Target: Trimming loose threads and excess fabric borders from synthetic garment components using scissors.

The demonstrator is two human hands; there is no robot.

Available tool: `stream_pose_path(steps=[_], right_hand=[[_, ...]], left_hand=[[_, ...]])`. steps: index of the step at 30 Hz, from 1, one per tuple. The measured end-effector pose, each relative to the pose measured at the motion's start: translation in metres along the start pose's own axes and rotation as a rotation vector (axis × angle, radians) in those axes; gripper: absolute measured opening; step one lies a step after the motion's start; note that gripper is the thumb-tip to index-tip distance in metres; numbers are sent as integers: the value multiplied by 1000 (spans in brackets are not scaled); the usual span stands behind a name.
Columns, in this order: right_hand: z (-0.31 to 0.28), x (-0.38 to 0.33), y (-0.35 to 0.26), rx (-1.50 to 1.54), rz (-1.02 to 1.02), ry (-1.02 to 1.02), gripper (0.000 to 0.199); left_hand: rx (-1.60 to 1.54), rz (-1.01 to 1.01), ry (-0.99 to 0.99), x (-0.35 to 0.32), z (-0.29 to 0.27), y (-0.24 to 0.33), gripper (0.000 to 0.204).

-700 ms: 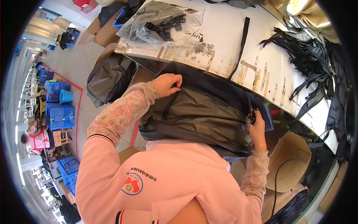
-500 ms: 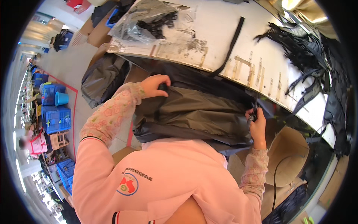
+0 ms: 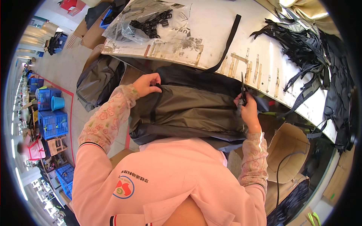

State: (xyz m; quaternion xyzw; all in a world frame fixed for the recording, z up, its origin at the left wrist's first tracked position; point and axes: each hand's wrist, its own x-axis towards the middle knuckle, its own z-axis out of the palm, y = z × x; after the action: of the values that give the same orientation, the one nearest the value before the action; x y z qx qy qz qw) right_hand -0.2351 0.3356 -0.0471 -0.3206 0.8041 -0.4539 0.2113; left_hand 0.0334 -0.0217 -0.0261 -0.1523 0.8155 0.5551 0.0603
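Note:
Across my lap, against the table edge, lies a dark olive and black fabric bag (image 3: 196, 109) with creased sides. My left hand (image 3: 148, 85) pinches black material at the bag's upper left, thumb and fingertips together. On the other side, my right hand (image 3: 248, 109) is closed round a pair of scissors (image 3: 243, 92), blades pointing up toward the table, beside the bag's right end. A black webbing strap (image 3: 230, 37) runs from the bag's far edge up onto the tabletop.
On the white worn table (image 3: 215, 30) lie a plastic bag of black buckles (image 3: 151, 24) and a heap of black straps (image 3: 301, 45). An open cardboard box (image 3: 288, 150) stands at the right. Another dark bag (image 3: 100, 81) is at the left, with blue crates (image 3: 52, 124) beyond.
The scissors now stand clear with their blades upright, and my right hand has risen slightly. My left hand stays at the bag's upper left, its pinch still there. The whole view has shifted a little.

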Motion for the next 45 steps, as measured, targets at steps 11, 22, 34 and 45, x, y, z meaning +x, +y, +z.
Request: stream_pose_path(steps=[11, 22, 34, 45], right_hand=[[-24, -25, -7, 109, 80, -10, 19], [-5, -4, -113, -466, -249, -139, 47], [31, 22, -169, -555, -554, -553, 59], [36, 23, -173, -557, -539, -577, 60]], left_hand=[[-371, -164, -239, -13, 6, 22, 30], [-487, -137, -223, -19, 13, 45, 28], [-336, -97, -253, -19, 14, 81, 20], [-340, -119, -260, -17, 13, 86, 19]])
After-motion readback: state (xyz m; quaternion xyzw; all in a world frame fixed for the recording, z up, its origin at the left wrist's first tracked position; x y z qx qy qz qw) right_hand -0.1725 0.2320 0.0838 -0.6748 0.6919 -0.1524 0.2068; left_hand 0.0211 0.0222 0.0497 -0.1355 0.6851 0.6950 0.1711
